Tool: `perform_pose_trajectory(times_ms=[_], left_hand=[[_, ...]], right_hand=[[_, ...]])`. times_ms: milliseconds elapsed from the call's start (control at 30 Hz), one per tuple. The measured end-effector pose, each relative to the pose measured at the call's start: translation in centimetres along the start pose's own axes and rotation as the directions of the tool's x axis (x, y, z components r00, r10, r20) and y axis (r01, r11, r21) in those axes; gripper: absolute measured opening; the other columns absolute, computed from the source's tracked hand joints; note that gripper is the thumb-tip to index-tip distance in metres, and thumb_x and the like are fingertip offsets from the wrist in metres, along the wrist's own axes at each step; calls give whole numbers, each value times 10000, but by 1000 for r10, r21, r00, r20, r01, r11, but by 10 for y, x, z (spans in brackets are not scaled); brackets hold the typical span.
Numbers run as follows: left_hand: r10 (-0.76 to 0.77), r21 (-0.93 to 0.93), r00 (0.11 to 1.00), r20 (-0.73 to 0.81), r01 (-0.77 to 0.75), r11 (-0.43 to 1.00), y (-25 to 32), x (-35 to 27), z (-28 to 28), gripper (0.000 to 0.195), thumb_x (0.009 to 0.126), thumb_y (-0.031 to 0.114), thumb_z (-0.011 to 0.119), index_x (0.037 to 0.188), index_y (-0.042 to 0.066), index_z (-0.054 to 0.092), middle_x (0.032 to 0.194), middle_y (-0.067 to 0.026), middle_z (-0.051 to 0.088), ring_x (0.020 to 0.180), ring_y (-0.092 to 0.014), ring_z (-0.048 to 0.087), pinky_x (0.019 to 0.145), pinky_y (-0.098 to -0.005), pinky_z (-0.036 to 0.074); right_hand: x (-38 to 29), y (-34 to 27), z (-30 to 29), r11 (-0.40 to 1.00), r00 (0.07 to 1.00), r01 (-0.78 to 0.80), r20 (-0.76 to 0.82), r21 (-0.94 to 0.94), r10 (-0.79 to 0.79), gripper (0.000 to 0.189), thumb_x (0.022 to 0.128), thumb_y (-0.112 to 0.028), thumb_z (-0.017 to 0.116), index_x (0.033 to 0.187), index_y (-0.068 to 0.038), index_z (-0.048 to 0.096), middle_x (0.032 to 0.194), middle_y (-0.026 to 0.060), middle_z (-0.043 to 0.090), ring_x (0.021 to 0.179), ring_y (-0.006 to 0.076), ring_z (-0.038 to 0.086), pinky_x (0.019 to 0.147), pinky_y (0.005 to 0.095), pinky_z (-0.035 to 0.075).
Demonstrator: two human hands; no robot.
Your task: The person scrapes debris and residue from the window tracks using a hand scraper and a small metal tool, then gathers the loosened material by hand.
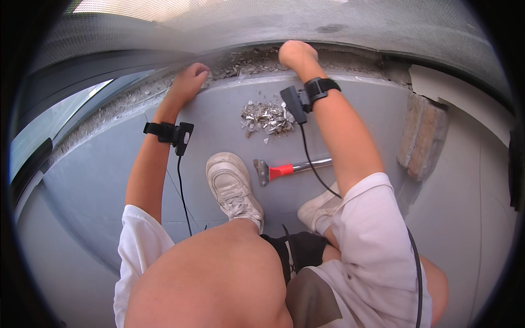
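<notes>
My left hand [190,82] rests at the near edge of a rough, rubble-filled channel [242,65], fingers bent; whether it holds anything cannot be seen. My right hand [298,55] is curled above the same channel, close to the dark rail under the mesh screen, its fingers hidden from view. A heap of broken chips and grit [268,118] lies on the grey tiled floor between my forearms. Nearer to me, a scraper with a metal head, red collar and chrome handle [281,171] lies on the tiles, its handle end hidden behind my right arm.
A mesh screen [262,24] spans the far side. An exposed brick edge [422,135] stands at the right. A dark frame and glass panel [45,119] are at the left. My shoes [231,184] are beside the scraper; black cables hang from both wrist straps.
</notes>
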State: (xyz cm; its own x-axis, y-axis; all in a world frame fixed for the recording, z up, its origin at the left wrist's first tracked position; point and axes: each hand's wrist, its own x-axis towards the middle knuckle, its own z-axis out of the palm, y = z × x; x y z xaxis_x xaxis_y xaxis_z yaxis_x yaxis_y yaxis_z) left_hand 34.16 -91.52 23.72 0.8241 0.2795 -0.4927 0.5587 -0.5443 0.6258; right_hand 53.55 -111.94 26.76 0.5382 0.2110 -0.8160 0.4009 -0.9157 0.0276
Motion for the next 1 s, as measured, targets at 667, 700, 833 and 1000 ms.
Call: perform_pose_trajectory(times_ms=[667,700,833,1000], left_hand=[[21,5,998,-51,-21,1000,1,-2,0,303,826,247,481,1017,49,610,993,-163,640,949,-319,600,830,-360,456],[25,2,999,-46,-25,1000,1,-2,0,302,824,246,482,1016,49,609,994,-163,640,950,-320,600,829,-360,456],[13,3,1000,-23,-13,1000,-1,-1,0,301,823,244,484,1017,51,609,997,-162,639,950,-317,600,829,-358,455],[4,8,1000,-20,-4,1000,0,-1,0,319,824,242,477,1032,35,601,1007,-168,634,957,-311,596,834,-357,452]], right_hand=[[25,159,-13,929,927,-364,-128,-71,353,274,829,-140,535,1066,-65,650,1129,132,615,1064,292,584,856,390,468],[24,152,-8,934,929,-357,-119,-31,351,281,836,-147,529,1078,-66,645,1143,130,609,1086,286,572,866,387,462],[28,79,-3,958,959,-276,48,-77,280,323,833,-210,542,1130,-114,622,1224,90,566,1132,278,543,893,377,453],[0,-10,0,1000,995,-11,102,-22,13,324,823,-226,522,1120,-153,630,1203,100,578,1105,290,559,878,377,460]])
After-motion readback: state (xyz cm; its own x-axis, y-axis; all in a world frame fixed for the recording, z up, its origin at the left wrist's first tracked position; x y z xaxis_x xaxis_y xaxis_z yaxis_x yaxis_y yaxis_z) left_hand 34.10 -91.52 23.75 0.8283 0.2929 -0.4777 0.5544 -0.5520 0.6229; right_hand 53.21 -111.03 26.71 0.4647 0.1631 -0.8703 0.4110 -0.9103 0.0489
